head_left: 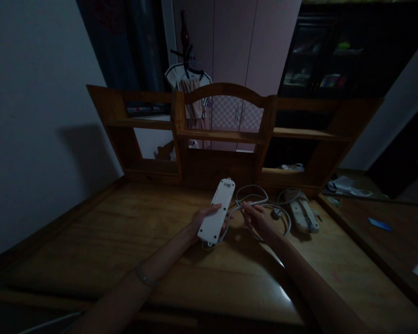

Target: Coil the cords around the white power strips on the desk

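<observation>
Nearest to us, both forearms come in over the front edge of the desk (107, 241), with a thin bracelet (144, 277) on the left wrist. Our left hand (204, 221) is closed around the near end of the white power strip (218, 211). It holds the strip raised above the wood, mid-desk toward the back edge, plain underside up.

Just right of it, our right hand (259, 220) has a narrow pinch on the strip's grey cable (254, 202). The cable's loops spill onto the desk behind.

Here's the worry: those loops lie right beside a second power strip (303, 214) near the back right corner. A tug on the cord could snag it or drag it along.

We also grip our strip at one end only, so the far end could tip and knock the wood. The light is dim, so a tangle would be hard to spot.

Beyond stands the wooden hutch (223, 135), with clothes on a hanger (191, 93) behind.
</observation>
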Action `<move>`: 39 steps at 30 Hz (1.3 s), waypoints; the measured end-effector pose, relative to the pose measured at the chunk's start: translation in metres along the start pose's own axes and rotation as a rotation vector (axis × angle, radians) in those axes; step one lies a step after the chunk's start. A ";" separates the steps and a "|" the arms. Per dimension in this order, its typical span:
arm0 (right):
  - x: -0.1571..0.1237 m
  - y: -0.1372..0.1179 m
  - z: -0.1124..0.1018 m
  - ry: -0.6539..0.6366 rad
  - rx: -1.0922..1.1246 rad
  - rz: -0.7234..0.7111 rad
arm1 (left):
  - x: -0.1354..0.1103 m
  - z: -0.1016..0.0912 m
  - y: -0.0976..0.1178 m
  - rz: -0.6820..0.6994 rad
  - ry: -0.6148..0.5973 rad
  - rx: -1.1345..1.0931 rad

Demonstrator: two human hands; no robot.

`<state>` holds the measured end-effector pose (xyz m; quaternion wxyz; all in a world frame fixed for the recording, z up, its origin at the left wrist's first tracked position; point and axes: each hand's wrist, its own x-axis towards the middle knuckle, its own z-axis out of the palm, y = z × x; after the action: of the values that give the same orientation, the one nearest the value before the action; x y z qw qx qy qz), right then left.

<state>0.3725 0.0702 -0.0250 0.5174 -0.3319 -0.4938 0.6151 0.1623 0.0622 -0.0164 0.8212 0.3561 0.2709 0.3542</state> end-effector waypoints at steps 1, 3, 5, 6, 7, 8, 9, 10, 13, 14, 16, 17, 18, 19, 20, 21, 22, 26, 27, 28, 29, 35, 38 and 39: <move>-0.001 0.000 0.000 0.005 -0.022 -0.030 | 0.001 -0.001 0.000 0.010 0.007 -0.001; -0.003 -0.002 0.000 0.007 -0.030 -0.076 | 0.003 -0.005 0.001 0.049 0.050 0.026; -0.004 -0.006 0.001 0.011 0.016 -0.114 | 0.007 -0.009 0.000 0.094 0.129 0.089; -0.005 -0.009 0.001 0.017 0.049 -0.136 | 0.008 -0.012 -0.001 0.121 0.177 0.130; -0.005 -0.011 0.002 0.025 0.080 -0.158 | 0.010 -0.014 -0.002 0.158 0.225 0.176; -0.006 -0.013 0.002 0.033 0.105 -0.175 | 0.012 -0.015 -0.003 0.201 0.266 0.222; -0.006 -0.015 0.002 0.040 0.124 -0.184 | 0.013 -0.016 -0.004 0.243 0.292 0.268; -0.007 -0.017 0.002 0.045 0.135 -0.181 | 0.014 -0.016 -0.005 0.277 0.295 0.309; -0.007 -0.018 0.003 0.054 0.149 -0.134 | 0.014 -0.010 -0.009 0.263 0.191 0.373; -0.007 -0.018 0.003 0.057 0.152 -0.122 | 0.013 -0.007 -0.010 0.231 0.146 0.382; -0.007 -0.016 0.004 0.058 0.151 -0.108 | 0.011 -0.003 -0.011 0.177 0.086 0.393; -0.008 -0.016 0.005 0.059 0.142 -0.107 | 0.009 -0.001 -0.012 0.153 0.056 0.399; -0.008 -0.015 0.006 0.064 0.125 -0.110 | 0.008 0.000 -0.012 0.126 0.016 0.406; -0.009 -0.016 0.008 0.077 0.091 -0.119 | 0.006 0.000 -0.012 0.096 -0.032 0.414; -0.010 -0.016 0.009 0.093 0.041 -0.132 | 0.004 -0.001 -0.012 0.067 -0.082 0.422; -0.012 -0.017 0.010 0.115 -0.021 -0.146 | 0.003 -0.002 -0.013 0.037 -0.133 0.433; -0.014 -0.019 0.011 0.140 -0.084 -0.160 | 0.002 -0.003 -0.013 0.007 -0.178 0.445; -0.019 -0.027 0.014 0.240 -0.241 -0.174 | -0.002 -0.005 -0.013 -0.079 -0.285 0.438; -0.020 -0.029 0.014 0.267 -0.251 -0.181 | -0.002 -0.004 -0.013 -0.090 -0.303 0.418; -0.020 -0.030 0.014 0.299 -0.257 -0.194 | -0.003 -0.004 -0.013 -0.101 -0.320 0.396; -0.021 -0.031 0.013 0.333 -0.263 -0.211 | -0.003 -0.004 -0.012 -0.115 -0.338 0.379; -0.021 -0.028 0.005 0.386 -0.262 -0.265 | -0.010 -0.007 -0.008 -0.212 -0.440 0.334; -0.017 -0.028 0.000 0.293 -0.073 -0.184 | -0.015 -0.010 -0.007 -0.286 -0.483 0.306; -0.015 -0.028 -0.001 0.258 -0.014 -0.159 | -0.016 -0.011 -0.008 -0.303 -0.499 0.302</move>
<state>0.3858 0.0552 0.0001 0.6212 -0.3717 -0.4523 0.5210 0.1481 0.0504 -0.0260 0.8434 0.5055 0.1605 0.0856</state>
